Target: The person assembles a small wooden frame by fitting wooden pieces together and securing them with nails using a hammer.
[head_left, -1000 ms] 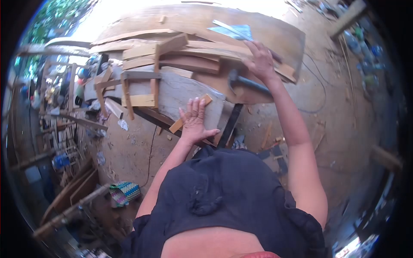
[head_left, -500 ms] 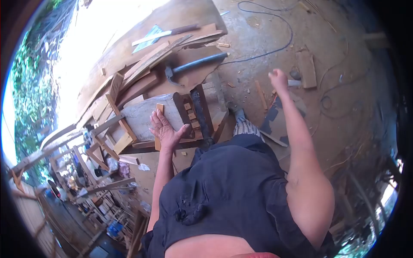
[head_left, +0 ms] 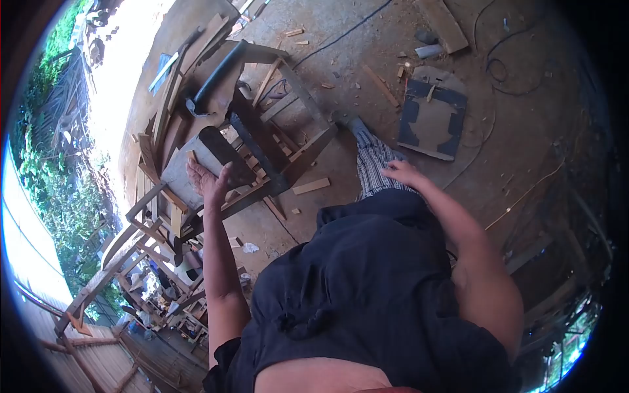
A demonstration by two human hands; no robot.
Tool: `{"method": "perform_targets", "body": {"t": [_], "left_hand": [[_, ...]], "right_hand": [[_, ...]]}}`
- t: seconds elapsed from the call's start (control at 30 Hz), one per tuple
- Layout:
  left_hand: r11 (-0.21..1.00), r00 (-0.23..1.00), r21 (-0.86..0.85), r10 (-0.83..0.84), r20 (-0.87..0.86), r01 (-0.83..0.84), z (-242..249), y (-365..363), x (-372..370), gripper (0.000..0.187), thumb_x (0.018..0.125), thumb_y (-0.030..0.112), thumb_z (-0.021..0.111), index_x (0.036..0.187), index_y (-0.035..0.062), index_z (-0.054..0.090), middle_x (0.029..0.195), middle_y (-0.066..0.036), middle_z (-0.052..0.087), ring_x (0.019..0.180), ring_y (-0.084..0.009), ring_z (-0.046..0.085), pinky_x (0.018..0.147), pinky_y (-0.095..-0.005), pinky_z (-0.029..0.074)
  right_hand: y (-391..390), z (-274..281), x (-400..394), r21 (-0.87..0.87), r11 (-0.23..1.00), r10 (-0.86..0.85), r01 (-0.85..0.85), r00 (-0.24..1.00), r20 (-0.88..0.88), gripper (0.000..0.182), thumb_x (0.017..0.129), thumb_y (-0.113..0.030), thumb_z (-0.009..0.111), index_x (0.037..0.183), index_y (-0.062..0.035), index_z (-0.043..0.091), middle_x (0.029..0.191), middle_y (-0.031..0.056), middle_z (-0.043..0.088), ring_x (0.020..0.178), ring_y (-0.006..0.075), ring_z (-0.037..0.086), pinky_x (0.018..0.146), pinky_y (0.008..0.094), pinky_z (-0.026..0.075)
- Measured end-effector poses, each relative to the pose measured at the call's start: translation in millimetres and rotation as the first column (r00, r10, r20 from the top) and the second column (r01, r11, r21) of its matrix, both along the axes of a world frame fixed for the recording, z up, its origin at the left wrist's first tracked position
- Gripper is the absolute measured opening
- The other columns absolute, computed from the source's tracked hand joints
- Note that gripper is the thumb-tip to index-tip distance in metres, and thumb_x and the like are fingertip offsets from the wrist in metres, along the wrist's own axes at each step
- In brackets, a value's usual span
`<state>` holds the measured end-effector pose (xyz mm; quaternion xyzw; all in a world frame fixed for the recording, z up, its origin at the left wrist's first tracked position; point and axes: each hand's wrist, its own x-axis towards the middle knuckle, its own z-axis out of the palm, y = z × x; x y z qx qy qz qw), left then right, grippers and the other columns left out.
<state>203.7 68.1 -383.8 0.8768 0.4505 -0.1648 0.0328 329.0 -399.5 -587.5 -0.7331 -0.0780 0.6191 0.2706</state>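
My left hand [head_left: 208, 180] lies with its fingers stretched out on a grey wooden piece [head_left: 187, 171]. Partly covered by those fingers is a small light wood strip [head_left: 191, 155]. My right hand [head_left: 403, 174] is low over the striped trouser leg [head_left: 373, 154], its fingers curled in; whether anything small is between them is hidden. A claw hammer [head_left: 219, 73] with a blue handle rests beyond the left hand, across the workbench [head_left: 230, 208]. A dark beam [head_left: 257, 141] stands to the right of the grey piece.
Long boards [head_left: 171, 98] are piled at the bench's far left. On the dirt floor lie a cardboard panel [head_left: 432, 118] with dark patches, a plank [head_left: 442, 26], wood offcuts [head_left: 311, 187] and a cable [head_left: 344, 31]. Cluttered shelving [head_left: 164, 288] stands at lower left.
The view has turned and shifted. My right hand has come down and inward from over the floor to the trouser leg. My left hand stays on the grey piece and strip.
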Motion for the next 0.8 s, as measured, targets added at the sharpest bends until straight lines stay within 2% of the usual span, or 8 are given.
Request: {"method": "perform_targets", "body": {"t": [0.07, 0.3, 0.4, 0.5, 0.53, 0.63, 0.67, 0.8], "left_hand": [[1.000, 1.000, 0.017, -0.009, -0.029, 0.009, -5.9, 2.4, 2.3, 0.118, 0.067, 0.073, 0.053, 0.142, 0.0002, -0.002, 0.147, -0.025, 0.000, 0.138, -0.0355, -0.003, 0.110, -0.0403, 0.003], [0.998, 0.997, -0.025, 0.051, -0.063, -0.053, -1.0, -1.4, 12.5, 0.122, 0.065, 0.070, 0.057, 0.140, -0.0034, -0.004, 0.147, -0.024, -0.003, 0.138, -0.0334, -0.006, 0.110, -0.0411, -0.001], [0.998, 0.991, -0.018, 0.060, -0.119, -0.062, 2.0, 3.3, 18.6, 0.120, 0.066, 0.066, 0.059, 0.139, -0.0074, -0.003, 0.147, -0.025, -0.001, 0.138, -0.0336, -0.005, 0.111, -0.0388, 0.000], [0.996, 0.988, -0.031, 0.075, -0.132, -0.079, 11.2, -5.2, 23.9, 0.119, 0.066, 0.062, 0.062, 0.138, -0.0103, -0.001, 0.147, -0.025, 0.002, 0.138, -0.0341, -0.003, 0.111, -0.0383, 0.000], [0.997, 0.988, -0.028, 0.070, -0.141, -0.074, 14.3, -7.4, 26.6, 0.119, 0.066, 0.060, 0.063, 0.137, -0.0112, -0.001, 0.147, -0.025, 0.003, 0.138, -0.0345, -0.002, 0.111, -0.0386, 0.001], [0.994, 0.988, -0.030, 0.105, -0.116, -0.109, 14.7, -8.0, 27.8, 0.119, 0.064, 0.056, 0.066, 0.139, -0.0088, 0.000, 0.147, -0.025, 0.004, 0.137, -0.0364, 0.001, 0.111, -0.0394, 0.004], [0.991, 0.986, -0.027, 0.130, -0.105, -0.134, 17.8, -11.2, 28.6, 0.119, 0.064, 0.056, 0.066, 0.139, -0.0088, 0.000, 0.147, -0.025, 0.004, 0.137, -0.0364, 0.001, 0.111, -0.0394, 0.004], [0.986, 0.982, -0.011, 0.162, -0.094, -0.164, 21.6, -12.5, 34.7, 0.117, 0.063, 0.050, 0.068, 0.140, -0.0049, 0.000, 0.147, -0.025, 0.005, 0.136, -0.0387, 0.004, 0.111, -0.0402, 0.009]], "right_hand": [[-14.4, 9.1, -4.7, -0.056, 0.998, 0.017, -0.016, 1.000, 0.022, 0.086, 0.068, -0.072, 0.053, 0.122, -0.0052, 0.052, 0.121, 0.0202, 0.053, 0.114, 0.0329, 0.050, 0.096, 0.0385, 0.038], [-57.9, 5.9, -14.8, -0.181, 0.979, -0.119, 0.099, 0.988, -0.103, 0.083, 0.069, -0.073, 0.050, 0.112, -0.0022, 0.059, 0.113, 0.0211, 0.058, 0.108, 0.0341, 0.054, 0.093, 0.0383, 0.040], [-52.5, -14.6, -12.4, -0.019, 0.984, -0.179, 0.179, 0.982, -0.053, 0.067, 0.072, -0.064, 0.059, 0.100, -0.0039, 0.065, 0.100, 0.0132, 0.064, 0.093, 0.0202, 0.061, 0.081, 0.0312, 0.045], [-48.0, 11.7, 18.5, 0.085, 0.970, -0.231, 0.228, 0.972, 0.028, 0.060, 0.073, -0.056, 0.066, 0.100, -0.0016, 0.065, 0.097, 0.0111, 0.064, 0.092, 0.0160, 0.059, 0.081, 0.0281, 0.045], [-50.0, 20.7, 31.5, 0.216, 0.936, -0.267, 0.279, 0.960, -0.083, 0.059, 0.076, -0.047, 0.068, 0.108, 0.0024, 0.059, 0.100, 0.0108, 0.063, 0.095, 0.0159, 0.058, 0.084, 0.0282, 0.044], [-51.2, 79.0, 75.1, 0.269, 0.899, -0.292, 0.345, 0.931, -0.218, 0.061, 0.080, -0.039, 0.067, 0.118, 0.0054, 0.050, 0.104, 0.0108, 0.061, 0.097, 0.0173, 0.057, 0.087, 0.0287, 0.042], [-49.9, 85.3, 89.9, 0.289, 0.908, -0.247, 0.304, 0.944, -0.217, 0.066, 0.076, -0.046, 0.068, 0.117, 0.0035, 0.052, 0.110, 0.0147, 0.059, 0.100, 0.0202, 0.056, 0.087, 0.0309, 0.043], [-26.7, 25.7, 133.9, 0.237, 0.932, -0.262, 0.274, 0.962, -0.082, 0.072, 0.074, -0.049, 0.067, 0.121, 0.0037, 0.049, 0.116, 0.0188, 0.055, 0.110, 0.0243, 0.052, 0.093, 0.0337, 0.040]]}}
